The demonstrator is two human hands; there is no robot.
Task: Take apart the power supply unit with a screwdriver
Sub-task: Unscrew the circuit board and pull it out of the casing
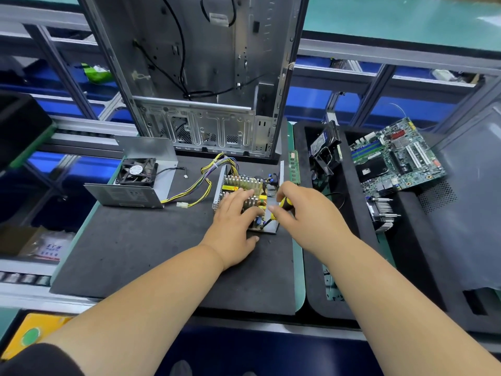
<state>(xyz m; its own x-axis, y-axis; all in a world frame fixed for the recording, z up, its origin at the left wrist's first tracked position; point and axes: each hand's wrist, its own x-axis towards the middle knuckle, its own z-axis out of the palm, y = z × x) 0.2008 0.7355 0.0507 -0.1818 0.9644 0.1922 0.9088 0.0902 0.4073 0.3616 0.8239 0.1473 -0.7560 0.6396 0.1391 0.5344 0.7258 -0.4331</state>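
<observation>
The supply [244, 196] lies near the right edge of the surface [135, 253], just in front of the upright case [195, 77], and both hands are on it. The left hand [233, 226] rests flat across its top, fingers [238, 198] straight and spread over the finned heatsinks, thumb along the near side. The right hand [306, 210] grips a screwdriver [282, 206] — yellow and black handle pinched between curled fingers and thumb — with the shaft angled down toward the supply's near right corner; the tip itself is hidden. The supply is open: a bare board in a shallow grey metal tray, with ribbed aluminium fins, yellow-taped coils and small blue parts. A bundle of yellow, black and purple wires [200, 183] leaves its far left corner and trails left, ending in a white plug. Its cover [135, 180] — folded sheet metal with a black square fan inside — sits at the surface's far left corner. Right of the surface, a black foam tray [352, 213] holds a green motherboard [395, 158].
</observation>
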